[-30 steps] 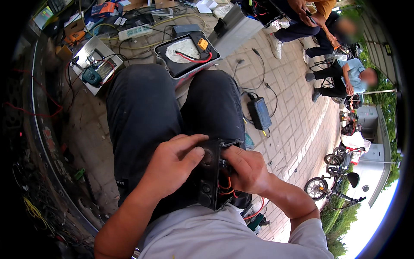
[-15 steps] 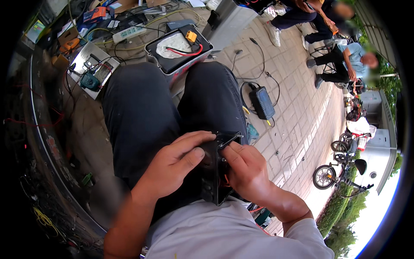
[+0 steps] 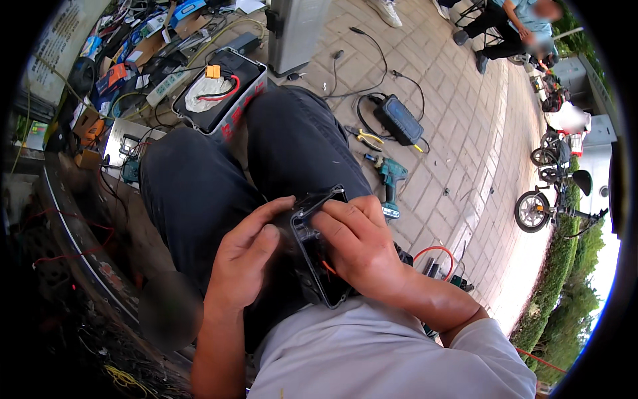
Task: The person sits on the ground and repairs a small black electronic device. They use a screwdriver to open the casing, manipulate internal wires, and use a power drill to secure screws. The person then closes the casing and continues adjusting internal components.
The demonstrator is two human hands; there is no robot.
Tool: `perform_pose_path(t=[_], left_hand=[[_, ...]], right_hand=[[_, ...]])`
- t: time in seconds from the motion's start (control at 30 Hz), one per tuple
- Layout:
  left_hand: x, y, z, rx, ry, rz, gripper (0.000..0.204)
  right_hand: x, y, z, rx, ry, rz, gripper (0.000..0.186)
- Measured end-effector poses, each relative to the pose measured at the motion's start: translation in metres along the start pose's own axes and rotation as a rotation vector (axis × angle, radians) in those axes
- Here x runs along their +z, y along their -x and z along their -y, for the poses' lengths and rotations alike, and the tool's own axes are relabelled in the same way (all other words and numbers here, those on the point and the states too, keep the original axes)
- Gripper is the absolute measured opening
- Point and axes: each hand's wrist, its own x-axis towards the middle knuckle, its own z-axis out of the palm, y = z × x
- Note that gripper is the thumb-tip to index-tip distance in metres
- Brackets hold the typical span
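A black open-fronted case point(image 3: 307, 249) rests on my lap, its rectangular opening turned towards my right. My left hand point(image 3: 240, 256) is beside its left side, thumb and fingers apart, with the fingertips at the case's upper edge. The fingers of my right hand point(image 3: 365, 246) are bent into the opening; what their tips hold is hidden. A bit of orange-red wire point(image 3: 329, 267) shows inside the case below them.
A green cordless drill point(image 3: 391, 178), pliers point(image 3: 367, 138) and a black charger point(image 3: 399, 120) lie on the paving to the right. Ahead stands a battery box point(image 3: 222, 100) with a yellow connector. Cluttered parts and a power strip point(image 3: 167, 88) lie left. A person point(image 3: 518, 26) sits far right.
The view has shifted, bringing the drill and pliers into sight. The case has tilted, showing more of its opening. My left fingers have drawn back towards its edge; my right fingers stay at the opening.
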Motion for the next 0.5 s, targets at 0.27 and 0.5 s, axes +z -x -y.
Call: perform_pose_path(t=[0.27, 0.5], left_hand=[[-0.009, 0.003, 0.004, 0.067, -0.094, 0.031, 0.037], [-0.014, 0.006, -0.001, 0.076, -0.211, -0.016, 0.038]], right_hand=[[-0.002, 0.012, 0.004, 0.046, 0.039, -0.005, 0.039], [-0.010, 0.008, 0.006, 0.021, -0.108, -0.050, 0.036]])
